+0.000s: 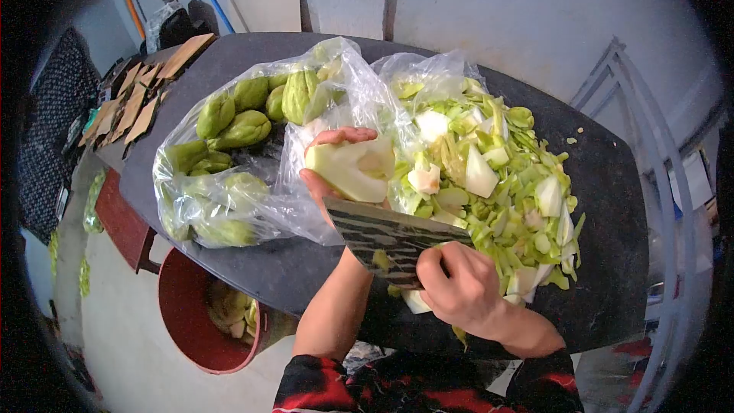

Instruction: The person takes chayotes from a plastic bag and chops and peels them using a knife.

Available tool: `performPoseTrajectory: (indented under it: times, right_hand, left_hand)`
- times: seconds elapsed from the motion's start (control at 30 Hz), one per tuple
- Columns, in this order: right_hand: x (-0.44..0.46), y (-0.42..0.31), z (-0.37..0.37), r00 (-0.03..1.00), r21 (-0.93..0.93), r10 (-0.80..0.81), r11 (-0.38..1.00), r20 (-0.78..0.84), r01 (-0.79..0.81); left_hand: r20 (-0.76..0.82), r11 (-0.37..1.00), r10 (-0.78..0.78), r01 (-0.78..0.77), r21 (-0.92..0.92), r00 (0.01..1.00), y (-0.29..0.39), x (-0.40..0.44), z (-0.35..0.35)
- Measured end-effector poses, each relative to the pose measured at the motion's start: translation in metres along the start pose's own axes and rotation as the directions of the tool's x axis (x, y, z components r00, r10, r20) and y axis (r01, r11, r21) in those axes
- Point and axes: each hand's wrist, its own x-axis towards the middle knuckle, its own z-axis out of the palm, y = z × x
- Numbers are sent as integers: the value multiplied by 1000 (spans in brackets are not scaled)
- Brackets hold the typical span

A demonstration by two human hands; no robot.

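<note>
In my left hand (315,186) is a pale, peeled chayote (348,172) with a hollow cut into its face, fingers wrapped round its far side. My right hand (468,284) grips a broad cleaver (386,239) with a dark, streaked blade; its handle is hidden in the fist. The blade's upper edge lies just below the chayote, and I cannot tell if they touch. A heap of green peelings and white chayote chunks (497,183) spreads to the right of both hands. Whole green chayotes (245,130) sit in a clear plastic bag (283,218) to the left.
Everything rests on a dark table (604,260). Below its left edge stands a red bucket (180,313) with pale pieces inside. Cardboard pieces (138,107) lie at the far left. A grey metal railing (673,176) runs along the right, and a wall (535,15) stands behind.
</note>
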Motion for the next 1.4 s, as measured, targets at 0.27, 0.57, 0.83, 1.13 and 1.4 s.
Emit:
performPoseTrajectory:
  times: [0.27,0.57,0.83,1.13,1.4]
  right_hand:
    - [-1,4,4,1000,56,13,998,3,-13]
    - [0,12,18,1000,-28,9,1000,-27,-9]
    - [0,10,20,999,-1,26,1000,-40,-26]
    - [5,4,18,993,10,115,993,-8,-115]
    - [8,18,23,990,-33,138,990,-44,-139]
  left_hand:
    - [66,1000,24,-24,5,998,0,1,-4]
    - [121,999,-42,41,9,992,-5,-8,-6]
    - [173,992,-88,103,-78,981,-12,-10,-14]
    - [93,992,-55,44,115,994,-10,-13,-4]
    - [-7,965,-260,260,-23,966,-5,-26,18]
